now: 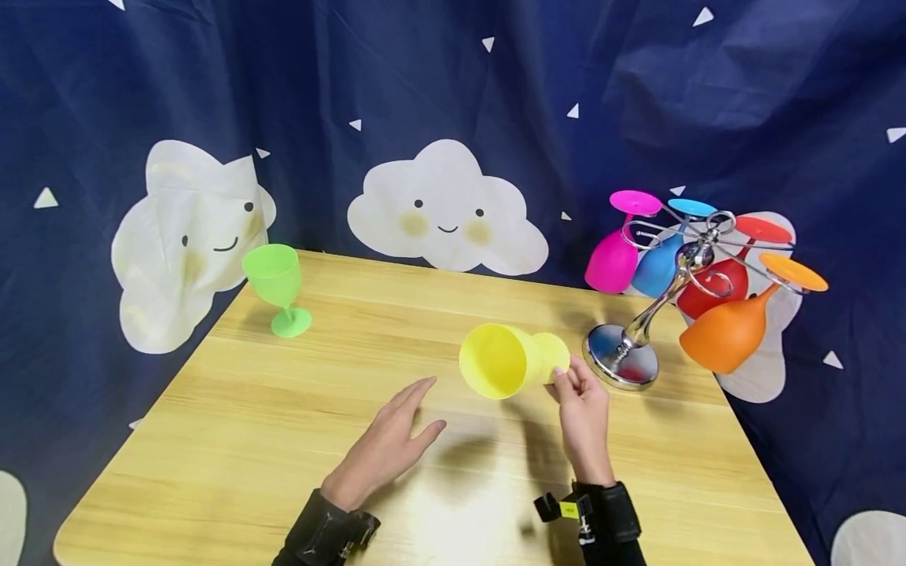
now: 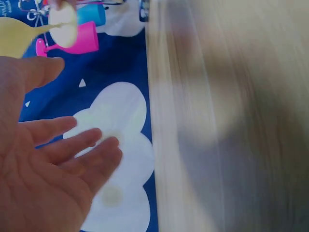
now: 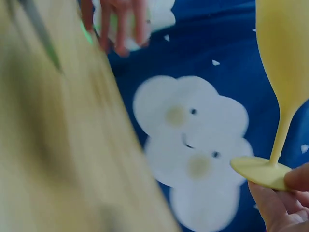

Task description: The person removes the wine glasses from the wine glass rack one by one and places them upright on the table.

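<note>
Yellow plastic, matte and opaque, makes the goblet (image 1: 504, 360) that we hold above the table (image 1: 283, 440), tipped on its side with the open mouth turned toward us. It has a deep bowl, a thin stem and a flat round foot. Our right hand (image 1: 584, 417) pinches the foot by its edge with fingertips (image 3: 299, 178) and thumb. Our left hand (image 1: 388, 442) is spread with relaxed fingers low over the wood, near the goblet's mouth but apart from it, and holds nothing. Just right of the goblet stands a chrome rack (image 1: 623, 354) where pink, blue, red and orange goblets hang upside down. A green goblet (image 1: 278, 289) stands upright at the far left corner. Between them the wooden top lies bare up to the curtain (image 1: 453, 94).
</note>
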A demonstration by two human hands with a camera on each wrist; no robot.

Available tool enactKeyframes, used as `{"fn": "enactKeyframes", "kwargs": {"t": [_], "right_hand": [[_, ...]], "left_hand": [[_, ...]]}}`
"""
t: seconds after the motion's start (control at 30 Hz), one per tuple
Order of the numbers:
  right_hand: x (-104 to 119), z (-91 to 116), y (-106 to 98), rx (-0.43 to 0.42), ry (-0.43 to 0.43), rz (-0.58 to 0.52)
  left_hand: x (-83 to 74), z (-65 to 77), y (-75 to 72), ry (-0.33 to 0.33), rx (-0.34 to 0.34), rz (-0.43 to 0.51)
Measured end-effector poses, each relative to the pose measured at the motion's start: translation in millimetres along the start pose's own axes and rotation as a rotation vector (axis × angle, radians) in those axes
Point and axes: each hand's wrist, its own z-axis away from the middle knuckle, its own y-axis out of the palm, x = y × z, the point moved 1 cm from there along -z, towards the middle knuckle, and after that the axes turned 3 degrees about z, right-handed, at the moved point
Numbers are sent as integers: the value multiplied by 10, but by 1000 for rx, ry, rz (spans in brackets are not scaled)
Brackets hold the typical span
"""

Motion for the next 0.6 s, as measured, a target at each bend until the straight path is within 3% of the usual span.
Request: {"fn": "enactKeyframes", "kwargs": {"t": [0.33,0.47,0.6], "right_hand": [[-417,323,402,40,269,-469],[-495,457,550,63,320,-559],[-530,556,668,74,331,-606]], "left_hand": [[-213,-102,194,68,-92,442],[-329,-176,286,79,-124,537],[-431,-227,365,67,-176,528]]}}
